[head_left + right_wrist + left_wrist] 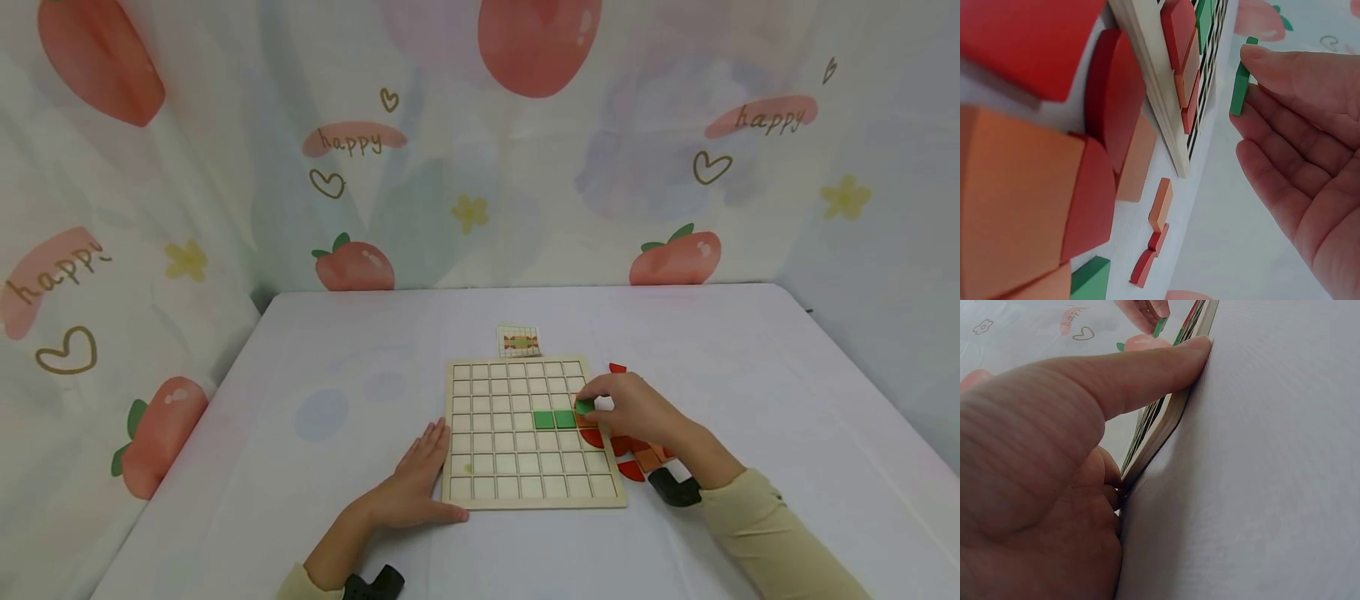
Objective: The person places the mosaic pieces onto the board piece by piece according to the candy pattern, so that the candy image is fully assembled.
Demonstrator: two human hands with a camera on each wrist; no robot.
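Note:
A pale wooden grid board (495,464) lies flat on the table. My left hand (412,479) rests against its left side, fingers straight, with the thumb at the front edge near the corner. In my right hand (637,408), a green square tile (1241,81) is pinched between thumb and fingertips, held above the board's right part. Two green tiles (553,420) sit side by side in one row of cells. Along the right side of the board are an orange tile (1187,70), a red rounded piece (1179,31) and another red piece (1191,105).
Behind the board lies a small pattern card (519,342) with a coloured design on a grid. Several loose red, orange and green pieces (648,456) are spread on the white-covered table (360,358) to the right, partly under my right forearm. A printed curtain (510,167) hangs behind.

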